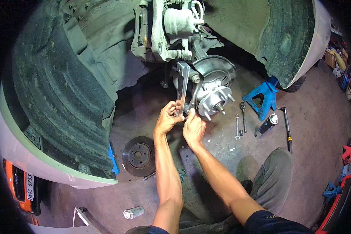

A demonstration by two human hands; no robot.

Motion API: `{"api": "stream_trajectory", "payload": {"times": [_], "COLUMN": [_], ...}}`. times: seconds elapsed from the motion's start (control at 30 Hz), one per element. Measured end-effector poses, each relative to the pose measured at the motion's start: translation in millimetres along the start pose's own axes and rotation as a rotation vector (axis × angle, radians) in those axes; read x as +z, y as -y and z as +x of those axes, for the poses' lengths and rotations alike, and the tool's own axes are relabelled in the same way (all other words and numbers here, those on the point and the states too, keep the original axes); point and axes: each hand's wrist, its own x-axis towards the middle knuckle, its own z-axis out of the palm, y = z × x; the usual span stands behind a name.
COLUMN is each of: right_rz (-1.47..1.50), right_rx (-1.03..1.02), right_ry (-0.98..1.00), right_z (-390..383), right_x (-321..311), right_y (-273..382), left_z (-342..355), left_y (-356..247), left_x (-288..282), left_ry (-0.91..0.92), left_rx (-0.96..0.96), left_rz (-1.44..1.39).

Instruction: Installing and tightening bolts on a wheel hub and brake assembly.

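The left hand has the lower end of a shiny metal bracket pinched between thumb and fingers. Meanwhile the right hand is curled just beside it, can't tell what it's gripping. Bracket's just left of the wheel hub, top end just below the brake caliper.

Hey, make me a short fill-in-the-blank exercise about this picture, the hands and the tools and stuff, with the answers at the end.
1. The shiny metal bar is held near its lower end by the person's ____ hand.
2. The colour of the jack stand right of the wheel hub is ____.
3. The short ratchet lies just to the ____ of the silver wrench.

Missing words: left; blue; right.
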Motion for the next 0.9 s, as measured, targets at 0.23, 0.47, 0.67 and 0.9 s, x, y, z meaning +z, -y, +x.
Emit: {"api": "stream_trajectory", "payload": {"times": [0.23,0.47,0.67,0.9], "right_rz": [0.136,0.249,0.05,0.404], "right_rx": [-0.16,0.243,0.009,0.495], "right_ry": [-0.123,0.203,-0.004,0.09], "right_z": [-10,1,-11,2], "right_x": [2,-2,13,23], "right_y": [2,5,10,5], "left_z": [-3,-2,-8,-6], "left_y": [-5,-3,-3,-6], "left_x": [0,-1,-6,-1], "left_ry": [-0.034,-0.045,-0.067,-0.175], "left_rx": [-0.029,0.008,0.013,-0.11], "left_rz": [-0.09,-0.013,-0.022,-0.075]}}
